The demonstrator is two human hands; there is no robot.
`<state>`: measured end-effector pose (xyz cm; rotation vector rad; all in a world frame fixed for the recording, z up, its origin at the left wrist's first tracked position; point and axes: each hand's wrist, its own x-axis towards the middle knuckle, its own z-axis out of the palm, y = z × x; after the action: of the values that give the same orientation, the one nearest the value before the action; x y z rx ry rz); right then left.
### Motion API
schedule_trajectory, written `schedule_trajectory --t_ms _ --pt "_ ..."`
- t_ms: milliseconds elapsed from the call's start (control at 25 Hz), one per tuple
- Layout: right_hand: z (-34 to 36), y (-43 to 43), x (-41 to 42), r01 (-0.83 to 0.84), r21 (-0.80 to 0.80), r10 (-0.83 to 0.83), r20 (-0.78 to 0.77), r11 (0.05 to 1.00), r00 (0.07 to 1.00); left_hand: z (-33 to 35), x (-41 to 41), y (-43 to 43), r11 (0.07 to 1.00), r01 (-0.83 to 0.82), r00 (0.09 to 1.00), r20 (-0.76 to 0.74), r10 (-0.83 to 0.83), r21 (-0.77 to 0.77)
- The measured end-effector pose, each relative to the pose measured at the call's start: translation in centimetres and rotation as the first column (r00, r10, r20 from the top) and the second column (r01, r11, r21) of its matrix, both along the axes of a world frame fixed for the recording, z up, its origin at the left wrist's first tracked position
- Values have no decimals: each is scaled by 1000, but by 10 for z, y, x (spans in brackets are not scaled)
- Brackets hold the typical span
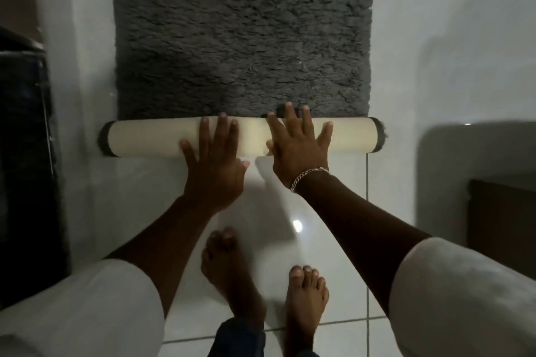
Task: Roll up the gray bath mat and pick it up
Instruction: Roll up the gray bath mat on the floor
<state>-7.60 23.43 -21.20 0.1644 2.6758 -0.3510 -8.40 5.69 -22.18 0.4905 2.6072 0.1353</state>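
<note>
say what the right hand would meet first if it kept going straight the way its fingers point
The right hand lies flat on the rolled part of the gray bath mat; straight ahead it would meet the mat's unrolled shaggy pile, which begins right at its fingertips.

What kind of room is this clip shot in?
Probably a home bathroom: a shaggy gray bath mat, partly rolled under the left hand and right hand, lies on a glossy white tiled floor, and the person is barefoot.

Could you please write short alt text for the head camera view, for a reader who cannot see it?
Seen from above, a person's left hand and right hand press flat, fingers spread, on the cream-backed rolled part of a gray bath mat, most of it still flat on the white tiled floor. Bare feet stand below.
</note>
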Motion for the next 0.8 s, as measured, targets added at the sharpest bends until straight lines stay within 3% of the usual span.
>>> schedule_trajectory --t_ms 80,200,280,360,400,480,600,680,800 --pt "9 -10 -6 37 33 -36 -52 999 998 -1 -27 8 998 -53 997 55 51 43" --pt "20 -18 -19 68 25 -71 144 997 987 20 -57 12 972 -173 966 219 136 157" --pt "18 -12 -43 95 -1 -92 220 995 971 34 -59 0 965 -91 984 174 48 247" --pt "15 -3 -72 84 -31 -73 261 996 963 40 -54 -10 989 18 997 70 -29 146" --pt "14 2 -80 82 -37 -69 261 996 963 39 -51 -10 998 47 995 86 -51 52" --pt "15 -3 -84 50 -9 -48 152 999 987 29 -58 -4 996 47 989 144 -36 -70" --pt "20 -19 -67 12 49 -11 -12 999 1000 17 -107 11 996 11 980 199 6 -83" --pt "19 -17 -67 -13 65 12 19 998 1000 21 -130 16 997 -36 991 127 45 -71" --pt "12 -3 -105 -36 -12 37 78 999 996 36 -119 23 995 -96 990 -107 93 -26"
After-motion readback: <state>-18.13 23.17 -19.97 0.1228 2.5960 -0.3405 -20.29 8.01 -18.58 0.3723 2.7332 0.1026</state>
